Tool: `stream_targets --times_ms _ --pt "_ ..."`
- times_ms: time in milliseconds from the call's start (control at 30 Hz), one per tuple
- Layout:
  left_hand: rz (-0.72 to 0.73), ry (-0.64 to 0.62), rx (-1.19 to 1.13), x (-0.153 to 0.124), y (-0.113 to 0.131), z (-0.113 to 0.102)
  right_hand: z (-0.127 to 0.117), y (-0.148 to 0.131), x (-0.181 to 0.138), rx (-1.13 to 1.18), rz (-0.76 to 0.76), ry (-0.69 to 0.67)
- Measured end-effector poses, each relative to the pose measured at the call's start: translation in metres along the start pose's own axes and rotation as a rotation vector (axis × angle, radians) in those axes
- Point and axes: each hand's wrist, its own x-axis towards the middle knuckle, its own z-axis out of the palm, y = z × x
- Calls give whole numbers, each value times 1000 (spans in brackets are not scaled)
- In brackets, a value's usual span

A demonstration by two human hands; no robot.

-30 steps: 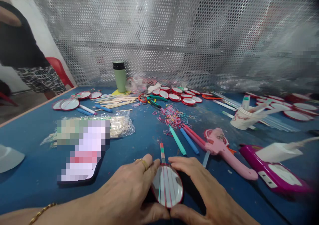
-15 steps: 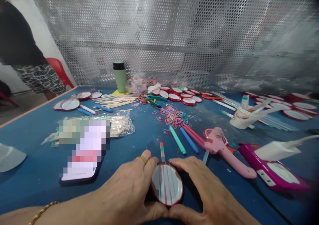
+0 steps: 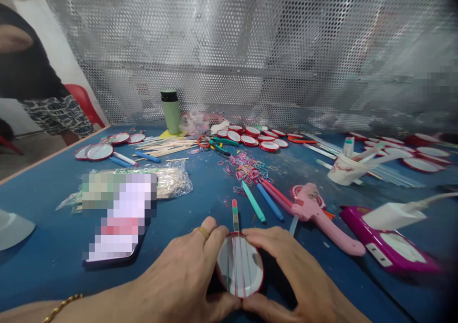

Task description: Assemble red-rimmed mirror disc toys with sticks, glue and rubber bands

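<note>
Both of my hands cup a round red-rimmed lid lying on the blue table. Rubber bands run across the lid's white face, and a coloured stick pokes out from its far edge. My left hand, with a gold ring, wraps round the lid's left side, thumb at the near edge. My right hand curls round the right side, its thumb meeting the left thumb.
Beyond lie a heap of small rubber bands, coloured pens, a pink glue gun, a magenta device, a paper cup, several red lids, wooden sticks, a green flask. A phone lies left. A person stands far left.
My hands and the lid stay almost in place; the view has shifted slightly and the stick now sits a little further right.
</note>
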Motion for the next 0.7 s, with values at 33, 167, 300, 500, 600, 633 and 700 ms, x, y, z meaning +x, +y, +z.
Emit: stream_targets --times_ms 33,167,300,500,600,633,700 --pt "10 32 0 -1 -2 3 0 1 -1 16 -6 5" --pt "59 152 -9 -3 -8 13 -1 1 -4 75 14 5" --pt "54 188 -100 -1 -10 18 2 -8 -4 69 6 75" --pt "62 188 -285 -4 -3 7 8 -15 -3 37 -6 125" --pt "-1 133 -417 -5 0 -3 9 -16 -3 28 10 122" --pt "-30 116 -458 -5 0 -4 9 -17 -2 26 9 123" --pt "-91 91 -529 -4 -1 -5 11 -20 0 15 -11 128"
